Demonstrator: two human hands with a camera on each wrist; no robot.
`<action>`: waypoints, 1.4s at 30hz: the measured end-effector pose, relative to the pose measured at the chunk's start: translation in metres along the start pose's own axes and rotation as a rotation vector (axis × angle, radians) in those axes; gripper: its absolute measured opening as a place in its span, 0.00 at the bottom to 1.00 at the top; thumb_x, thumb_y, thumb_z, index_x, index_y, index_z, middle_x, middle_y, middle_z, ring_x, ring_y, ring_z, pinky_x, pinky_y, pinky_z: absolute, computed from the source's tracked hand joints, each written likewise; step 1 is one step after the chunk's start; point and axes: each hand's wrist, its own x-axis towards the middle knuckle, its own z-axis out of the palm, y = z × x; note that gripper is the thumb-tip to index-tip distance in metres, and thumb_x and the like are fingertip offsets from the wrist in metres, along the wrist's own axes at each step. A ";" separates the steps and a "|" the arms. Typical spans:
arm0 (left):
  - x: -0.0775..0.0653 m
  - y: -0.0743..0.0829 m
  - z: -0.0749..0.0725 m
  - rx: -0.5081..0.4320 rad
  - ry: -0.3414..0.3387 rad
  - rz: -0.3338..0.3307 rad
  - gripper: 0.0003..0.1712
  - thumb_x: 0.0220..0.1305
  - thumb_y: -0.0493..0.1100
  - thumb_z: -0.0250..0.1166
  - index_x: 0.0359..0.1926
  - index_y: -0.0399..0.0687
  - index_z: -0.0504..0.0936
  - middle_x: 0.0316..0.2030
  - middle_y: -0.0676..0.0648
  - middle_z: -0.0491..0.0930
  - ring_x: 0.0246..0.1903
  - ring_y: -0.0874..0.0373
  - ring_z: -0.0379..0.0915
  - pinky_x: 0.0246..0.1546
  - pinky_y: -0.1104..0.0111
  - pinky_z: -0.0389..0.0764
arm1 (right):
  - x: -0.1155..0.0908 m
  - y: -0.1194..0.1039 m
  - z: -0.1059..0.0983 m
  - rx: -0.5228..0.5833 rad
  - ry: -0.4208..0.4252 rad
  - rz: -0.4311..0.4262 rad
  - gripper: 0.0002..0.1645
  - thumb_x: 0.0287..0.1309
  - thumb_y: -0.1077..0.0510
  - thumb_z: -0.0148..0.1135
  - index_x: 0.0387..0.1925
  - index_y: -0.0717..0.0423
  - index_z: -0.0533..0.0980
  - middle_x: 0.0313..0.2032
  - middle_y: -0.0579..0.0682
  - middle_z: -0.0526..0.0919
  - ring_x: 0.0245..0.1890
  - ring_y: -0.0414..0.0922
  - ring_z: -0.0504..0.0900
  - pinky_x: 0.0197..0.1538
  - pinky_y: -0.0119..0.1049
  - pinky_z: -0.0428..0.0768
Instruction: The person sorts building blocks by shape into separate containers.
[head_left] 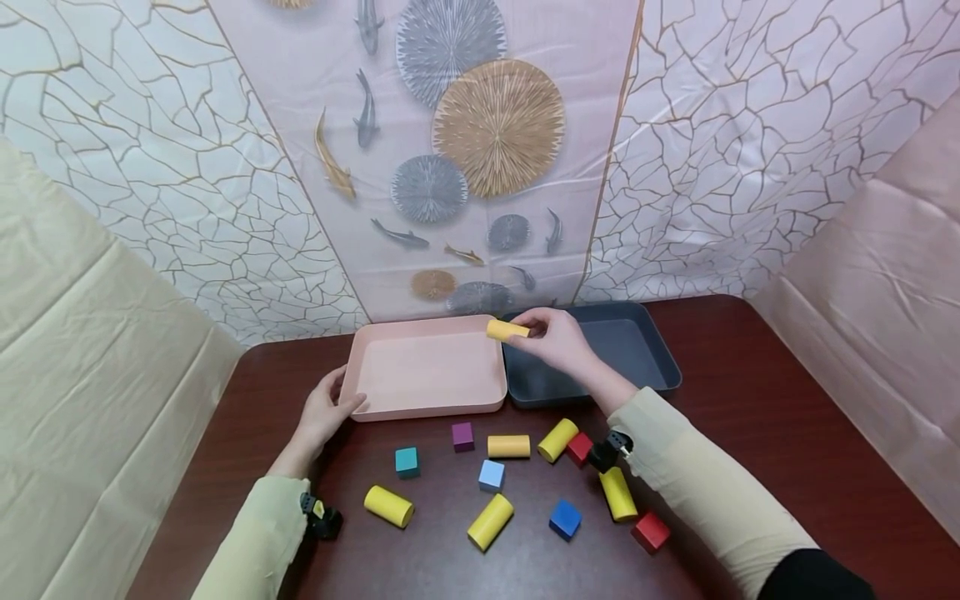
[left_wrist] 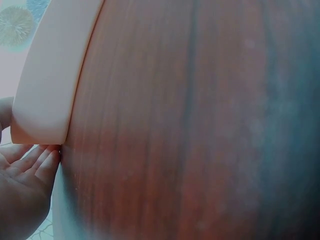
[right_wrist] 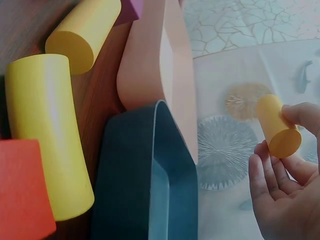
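Note:
My right hand (head_left: pixel 558 340) pinches an orange-yellow cylinder block (head_left: pixel 507 330) between thumb and fingers, raised above where the two trays meet. The right wrist view shows the same cylinder (right_wrist: pixel 278 126) held near its side, with its round end in sight. At the left, my left hand (head_left: pixel 322 410) grips the pink tray (head_left: pixel 427 414) by its left end. Its thumb lies over the rim and its fingers (left_wrist: pixel 44 162) are against the outside. Touching the pink tray's right side is the dark grey-blue tray (head_left: pixel 637 350), partly hidden by my right hand and forearm.
In front of the trays lie another orange-yellow cylinder (head_left: pixel 508 447), several yellow cylinders (head_left: pixel 491 522), two red cubes (head_left: pixel 650 532), a blue cube (head_left: pixel 566 519), a light blue cube (head_left: pixel 491 475), a teal cube (head_left: pixel 407 462) and a purple cube (head_left: pixel 462 437). A patterned cloth (head_left: pixel 480 250) hangs behind.

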 end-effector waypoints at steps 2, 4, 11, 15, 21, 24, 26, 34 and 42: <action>0.000 0.000 0.000 0.000 0.001 0.003 0.44 0.76 0.40 0.65 0.83 0.36 0.53 0.78 0.29 0.61 0.76 0.33 0.61 0.77 0.44 0.66 | 0.003 0.000 0.005 -0.003 0.003 -0.005 0.15 0.64 0.56 0.74 0.49 0.59 0.87 0.47 0.60 0.89 0.41 0.51 0.85 0.43 0.38 0.83; 0.000 0.001 -0.001 -0.001 0.002 0.006 0.44 0.76 0.41 0.65 0.83 0.36 0.53 0.78 0.29 0.61 0.76 0.33 0.61 0.77 0.44 0.66 | 0.006 0.000 0.009 -0.007 0.004 -0.003 0.15 0.63 0.56 0.74 0.50 0.59 0.87 0.47 0.59 0.89 0.41 0.51 0.85 0.43 0.39 0.84; 0.000 -0.002 -0.001 -0.013 -0.007 0.017 0.44 0.77 0.40 0.65 0.83 0.36 0.53 0.77 0.29 0.62 0.76 0.34 0.63 0.76 0.44 0.68 | 0.017 0.000 0.023 -0.018 -0.003 0.024 0.18 0.62 0.58 0.75 0.52 0.60 0.87 0.48 0.61 0.89 0.44 0.54 0.85 0.47 0.41 0.84; -0.001 -0.002 -0.001 -0.013 -0.006 0.028 0.44 0.77 0.40 0.65 0.84 0.37 0.52 0.76 0.29 0.64 0.75 0.34 0.65 0.74 0.44 0.70 | 0.023 -0.003 0.030 -0.011 -0.012 0.040 0.19 0.62 0.57 0.76 0.52 0.60 0.86 0.48 0.61 0.88 0.45 0.54 0.84 0.47 0.43 0.84; -0.001 -0.002 -0.003 -0.015 -0.002 0.027 0.44 0.77 0.41 0.65 0.83 0.37 0.53 0.76 0.29 0.64 0.74 0.34 0.65 0.74 0.44 0.70 | 0.035 -0.003 0.040 -0.020 -0.015 0.061 0.18 0.61 0.55 0.78 0.51 0.56 0.87 0.48 0.59 0.88 0.44 0.52 0.84 0.45 0.41 0.84; -0.001 -0.002 -0.003 -0.012 -0.001 0.028 0.44 0.77 0.41 0.65 0.83 0.37 0.53 0.76 0.29 0.65 0.74 0.34 0.66 0.74 0.44 0.71 | 0.038 -0.001 0.045 -0.018 -0.017 0.072 0.18 0.61 0.55 0.78 0.51 0.55 0.87 0.48 0.58 0.88 0.44 0.51 0.84 0.45 0.39 0.83; -0.001 -0.002 -0.001 -0.013 -0.002 0.029 0.44 0.77 0.42 0.65 0.83 0.37 0.54 0.76 0.29 0.65 0.74 0.34 0.66 0.74 0.44 0.71 | 0.039 0.000 0.048 -0.021 -0.019 0.076 0.18 0.61 0.55 0.77 0.52 0.56 0.87 0.49 0.58 0.88 0.44 0.51 0.83 0.45 0.39 0.83; -0.001 -0.003 0.002 -0.014 -0.006 0.022 0.44 0.77 0.42 0.66 0.83 0.37 0.54 0.76 0.29 0.63 0.75 0.34 0.64 0.76 0.44 0.68 | 0.041 0.007 0.060 -0.047 -0.036 0.082 0.19 0.61 0.55 0.77 0.52 0.57 0.88 0.50 0.57 0.90 0.45 0.52 0.85 0.48 0.40 0.85; -0.002 -0.002 0.000 -0.013 0.005 0.016 0.44 0.77 0.42 0.65 0.83 0.37 0.54 0.76 0.29 0.64 0.75 0.35 0.64 0.77 0.44 0.67 | 0.046 0.011 0.067 -0.089 -0.050 0.056 0.18 0.61 0.57 0.78 0.51 0.58 0.87 0.48 0.57 0.90 0.46 0.52 0.86 0.51 0.44 0.85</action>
